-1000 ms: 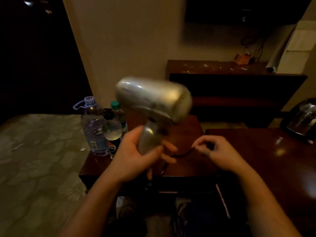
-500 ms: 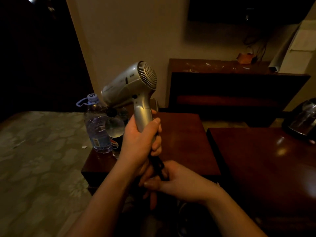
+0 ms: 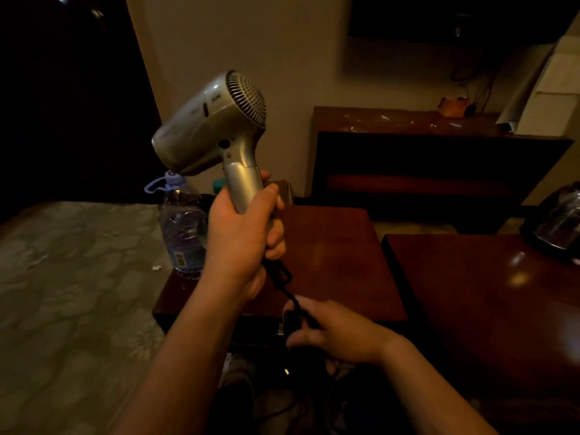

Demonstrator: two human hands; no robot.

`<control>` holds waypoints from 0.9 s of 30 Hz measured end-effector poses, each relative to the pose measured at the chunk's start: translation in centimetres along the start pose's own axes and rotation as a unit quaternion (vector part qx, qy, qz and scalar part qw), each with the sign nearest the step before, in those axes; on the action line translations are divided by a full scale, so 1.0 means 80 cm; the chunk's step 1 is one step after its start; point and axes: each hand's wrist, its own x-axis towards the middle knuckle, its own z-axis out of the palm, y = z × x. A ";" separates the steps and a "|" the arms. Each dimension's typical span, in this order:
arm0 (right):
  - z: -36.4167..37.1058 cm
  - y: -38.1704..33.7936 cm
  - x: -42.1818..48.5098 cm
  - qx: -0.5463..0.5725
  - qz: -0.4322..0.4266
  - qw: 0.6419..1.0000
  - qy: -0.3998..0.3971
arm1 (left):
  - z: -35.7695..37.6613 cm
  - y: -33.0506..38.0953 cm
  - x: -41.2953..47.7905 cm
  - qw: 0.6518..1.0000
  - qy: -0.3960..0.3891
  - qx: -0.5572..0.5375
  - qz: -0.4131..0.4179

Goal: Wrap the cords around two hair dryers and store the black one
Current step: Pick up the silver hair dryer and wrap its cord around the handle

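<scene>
A silver hair dryer (image 3: 213, 127) is held upright above the small wooden table, its nozzle pointing left and its rear grille facing me. My left hand (image 3: 244, 233) is closed around its handle. A black cord (image 3: 281, 279) leaves the bottom of the handle and runs down to the right. My right hand (image 3: 329, 331) grips that cord lower down, near the table's front edge, with its fingers curled around it. No black hair dryer can be seen.
Water bottles (image 3: 183, 233) stand on the left part of the small wooden table (image 3: 339, 262). A bed (image 3: 72, 277) lies to the left. A second dark table (image 3: 486, 309) with a kettle (image 3: 558, 224) is at right. A long wooden bench (image 3: 433, 152) stands against the far wall.
The dryer turned from blurred and sideways to upright in my left hand, then rose a little. My right hand dropped from beside the handle to lower on the cord.
</scene>
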 end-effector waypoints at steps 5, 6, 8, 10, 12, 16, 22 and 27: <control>-0.003 0.007 0.004 -0.209 -0.077 0.964 0.148 | -0.003 -0.007 -0.001 0.999 -0.013 0.049 -0.020; -0.003 0.003 0.005 -0.185 -0.105 0.963 0.163 | -0.004 -0.010 -0.003 0.998 -0.018 0.062 -0.025; 0.000 -0.009 0.004 -0.061 -0.159 0.971 0.169 | -0.003 -0.014 -0.006 0.996 -0.023 0.076 -0.032; 0.000 -0.020 -0.006 0.102 -0.148 0.977 0.116 | -0.002 -0.014 -0.005 0.996 -0.021 0.084 -0.035; -0.005 -0.021 -0.010 0.197 -0.100 0.967 0.124 | -0.004 -0.011 -0.002 0.995 -0.016 0.089 -0.050; -0.029 0.001 -0.006 -0.108 0.016 0.922 0.372 | -0.010 -0.007 -0.004 0.985 -0.048 0.070 -0.151; -0.028 0.017 -0.006 -0.142 -0.008 0.927 0.347 | -0.018 0.014 -0.014 0.930 -0.204 0.121 -0.280; -0.043 0.048 -0.005 -0.096 0.011 0.959 0.268 | -0.027 0.028 -0.020 0.906 -0.273 0.074 -0.315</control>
